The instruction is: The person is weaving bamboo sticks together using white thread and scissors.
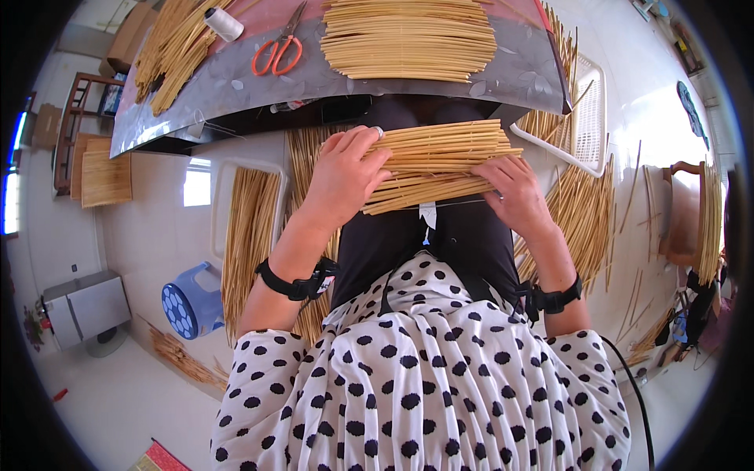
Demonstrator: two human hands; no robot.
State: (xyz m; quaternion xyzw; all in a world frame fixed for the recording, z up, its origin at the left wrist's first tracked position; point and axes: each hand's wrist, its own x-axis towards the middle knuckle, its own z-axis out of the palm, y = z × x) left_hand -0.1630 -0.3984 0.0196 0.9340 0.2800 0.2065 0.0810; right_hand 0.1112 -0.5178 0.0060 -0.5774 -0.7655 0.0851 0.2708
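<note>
Above my lap I hold a mat of thin tan reed sticks (440,161), its sticks running left to right and its near part folded or curled toward me. My left hand (345,173) grips its left end, a metal band or ring showing on one finger. My right hand (514,192) is closed around the right end, fingers on top and thumb underneath. A thin pale thread (471,202) runs along the near edge close to my right thumb. On the table beyond lies a flat mat of similar sticks (408,39).
Orange-handled scissors (276,56), a white thread spool (224,24) and loose reeds (169,71) lie on the table (236,94). Reeds fill a tray (251,228) at left, near a blue stool (192,300). A white basket (587,114) and scattered reeds (581,212) are at right.
</note>
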